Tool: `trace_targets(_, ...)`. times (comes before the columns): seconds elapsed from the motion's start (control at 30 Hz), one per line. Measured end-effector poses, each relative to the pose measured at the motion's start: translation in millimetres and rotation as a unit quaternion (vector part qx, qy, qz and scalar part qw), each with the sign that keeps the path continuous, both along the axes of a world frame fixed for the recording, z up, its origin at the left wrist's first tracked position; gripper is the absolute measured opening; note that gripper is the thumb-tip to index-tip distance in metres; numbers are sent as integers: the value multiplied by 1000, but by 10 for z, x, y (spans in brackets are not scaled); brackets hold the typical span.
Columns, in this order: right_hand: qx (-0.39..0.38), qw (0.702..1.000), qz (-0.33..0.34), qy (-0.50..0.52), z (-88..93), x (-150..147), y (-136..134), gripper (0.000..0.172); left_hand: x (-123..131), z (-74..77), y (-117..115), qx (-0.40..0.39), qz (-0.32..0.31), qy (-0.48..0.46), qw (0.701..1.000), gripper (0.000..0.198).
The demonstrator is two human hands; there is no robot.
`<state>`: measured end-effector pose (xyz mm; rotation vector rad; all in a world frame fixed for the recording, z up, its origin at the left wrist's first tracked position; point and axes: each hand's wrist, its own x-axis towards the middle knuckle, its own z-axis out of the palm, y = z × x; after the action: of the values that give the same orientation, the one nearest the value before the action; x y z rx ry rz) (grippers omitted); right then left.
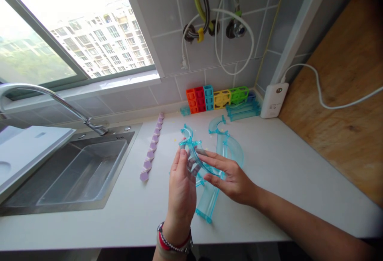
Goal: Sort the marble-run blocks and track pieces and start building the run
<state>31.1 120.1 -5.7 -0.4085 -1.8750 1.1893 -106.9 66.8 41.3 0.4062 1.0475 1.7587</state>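
Above the white counter, my left hand (183, 181) and my right hand (229, 175) both grip a curved, see-through blue track piece (196, 159). The left fingers close on its left end, and the right fingers pinch its right side. Beneath and behind the hands lie more clear blue pieces: a straight track (207, 203) near the front, a wide curved one (235, 151) to the right, and a small curve (217, 124) farther back. Some of these pieces are partly hidden by my hands.
A row of purple hexagons (152, 145) lies left of my hands, beside the sink (103, 203) with a clear plastic bin (83, 173). Coloured blocks (200, 99), stacked blue tracks (243, 110) and a white power bank (273, 101) stand by the wall.
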Motion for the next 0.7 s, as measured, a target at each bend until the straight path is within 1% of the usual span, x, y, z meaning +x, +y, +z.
trace_targets(0.1,-18,1000,15,10,-1,3,17,52,-7,-24,-7,12,6,17,1000,24)
trace_targets(0.17,-31,999,18,13,-1,6,31,52,-28,-47,-9,15,-3,33,999,24)
trace_targets(0.27,-47,999,20,10,0,11,46,53,-66,-63,-10,16,-30,60,998,30)
trace_targets(0.33,-56,998,21,7,-3,13,49,53,-76,-58,-13,15,-37,72,997,36)
trace_targets(0.5,-91,996,18,13,-40,9,46,51,-47,-44,-42,31,-32,100,994,43)
trace_targets(0.7,-126,991,34,33,-79,-5,51,52,-33,-30,-95,38,-20,173,984,47)
